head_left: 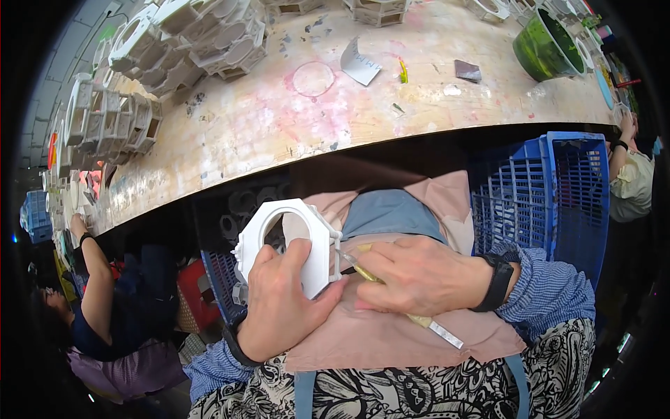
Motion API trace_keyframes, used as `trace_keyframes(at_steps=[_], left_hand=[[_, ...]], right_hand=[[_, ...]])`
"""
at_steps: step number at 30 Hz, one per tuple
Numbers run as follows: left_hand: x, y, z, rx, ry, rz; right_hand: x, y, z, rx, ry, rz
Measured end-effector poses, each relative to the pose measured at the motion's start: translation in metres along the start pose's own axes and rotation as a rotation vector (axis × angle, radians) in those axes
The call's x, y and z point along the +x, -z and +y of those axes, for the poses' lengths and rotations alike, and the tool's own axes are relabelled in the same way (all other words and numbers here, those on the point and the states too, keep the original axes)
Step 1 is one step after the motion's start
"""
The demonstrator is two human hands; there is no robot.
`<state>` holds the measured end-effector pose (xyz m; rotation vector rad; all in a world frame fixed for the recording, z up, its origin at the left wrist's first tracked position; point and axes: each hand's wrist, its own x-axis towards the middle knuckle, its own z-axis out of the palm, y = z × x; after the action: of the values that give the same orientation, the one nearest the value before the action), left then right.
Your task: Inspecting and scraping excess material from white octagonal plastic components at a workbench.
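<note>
My left hand (287,304) grips a white octagonal frame (318,244) with a large round opening; its fingers reach into the opening and the thumb lies along the lower edge. Small posts show on the frame's right side. In my right hand (426,276) is a thin knife (421,320), its handle wrapped in yellowish tape. The knife's narrow tip points at those posts, but I cannot tell if it touches them. A pale flat end sticks out below my palm. Both hands are above a pink cloth (412,343) on my lap.
The paint-stained table (279,140) edge runs ahead of me. Stacked white frames (115,122) stand on its left; a green-stained tub (541,52) lies tilted at far right. A blue crate (513,188) is by my right side. Co-workers' arms (96,276) show at both sides.
</note>
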<state>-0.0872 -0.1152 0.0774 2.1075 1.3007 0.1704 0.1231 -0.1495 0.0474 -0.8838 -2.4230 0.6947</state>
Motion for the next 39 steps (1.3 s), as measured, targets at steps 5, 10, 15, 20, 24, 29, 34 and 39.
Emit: trace_keyframes(at_steps=[5, 10, 15, 20, 24, 29, 34, 39], left_hand=[[0.003, -0.0018, -0.0041, 0.02, -0.12, 0.044], [0.0024, -0.0009, -0.0041, 0.036, -0.129, 0.044], [0.0028, -0.0033, -0.0066, -0.016, -0.115, 0.019], [0.0027, -0.0052, -0.0071, -0.032, -0.155, -0.01], [0.0068, -0.0047, -0.0045, 0.008, -0.094, -0.041], [0.0074, -0.0052, -0.0057, 0.048, -0.086, -0.049], [0.0075, -0.0052, -0.0054, 0.057, -0.064, -0.051], [0.0078, -0.0055, -0.0059, 0.035, -0.097, -0.011]], right_hand=[[0.0003, 0.0026, 0.0003, -0.03, -0.007, -0.036], [0.0021, 0.0038, -0.0025, -0.092, -0.018, -0.03], [0.002, 0.0046, -0.0028, -0.1, -0.033, -0.103], [0.0009, 0.0004, 0.0035, -0.108, -0.031, -0.153], [0.0027, 0.0007, 0.0029, 0.003, 0.045, -0.057], [0.0024, -0.0024, 0.0044, 0.031, 0.039, -0.052], [0.0027, -0.0015, 0.0044, 0.026, 0.027, -0.059], [0.0008, -0.004, 0.0047, -0.057, -0.005, -0.001]])
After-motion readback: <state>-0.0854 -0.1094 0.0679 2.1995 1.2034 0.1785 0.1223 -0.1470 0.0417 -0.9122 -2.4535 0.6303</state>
